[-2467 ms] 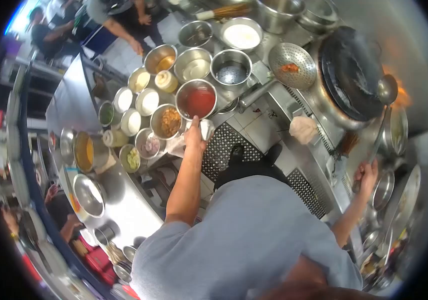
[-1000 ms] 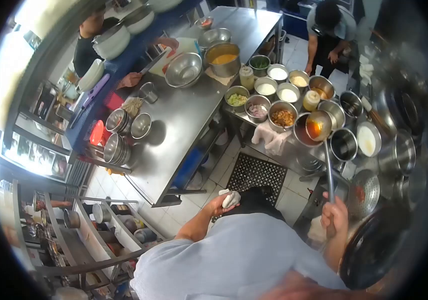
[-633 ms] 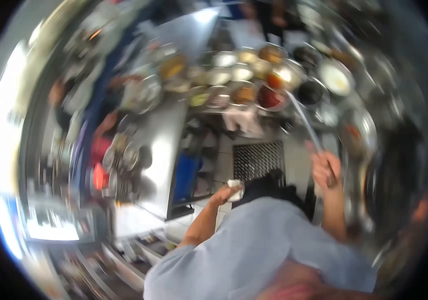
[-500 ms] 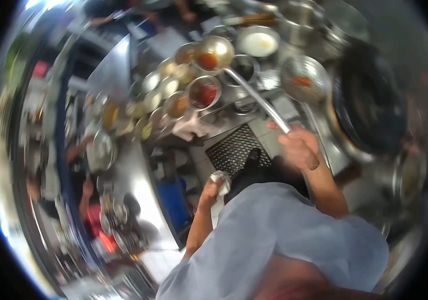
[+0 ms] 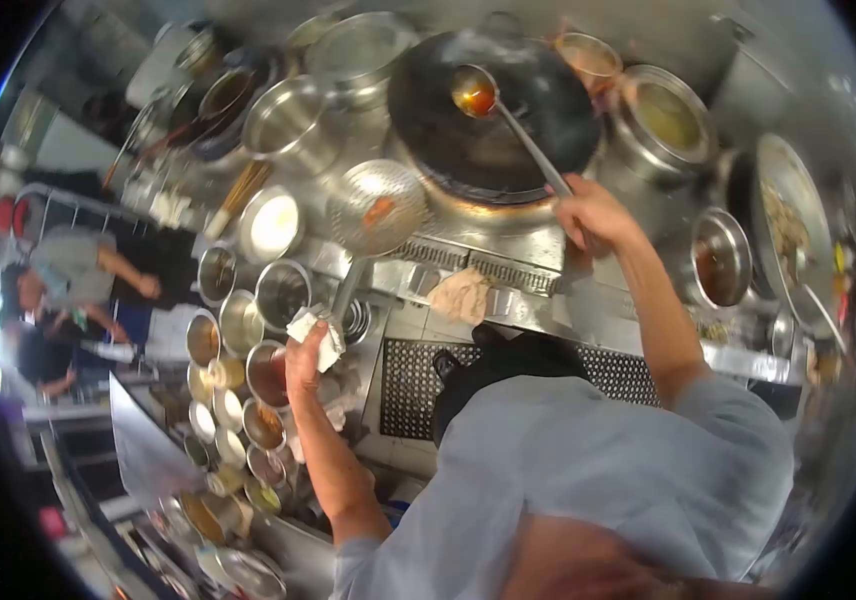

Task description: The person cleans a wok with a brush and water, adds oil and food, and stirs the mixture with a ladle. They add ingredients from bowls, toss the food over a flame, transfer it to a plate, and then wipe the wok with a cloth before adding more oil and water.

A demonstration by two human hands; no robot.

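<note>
In the head view my right hand is closed around the handle of a long metal ladle. The ladle's bowl, with orange-red liquid in it, hangs over a large black wok on the burner. My left hand grips a folded white cloth, right by the handle of a perforated skimmer. Some reddish food lies in the skimmer, which rests left of the wok. Whether my left fingers also hold the skimmer's handle, I cannot tell.
Several metal bowls of sauces and seasonings stand at the left. A bowl of white contents and a steel pot are beyond them. Right of the wok are a pot of yellowish liquid and a food-filled pan. People stand far left.
My view has turned right toward the stove. The ladle has moved from over the seasoning bowls to over the wok. My left hand, with the cloth, has come up beside the skimmer's handle.
</note>
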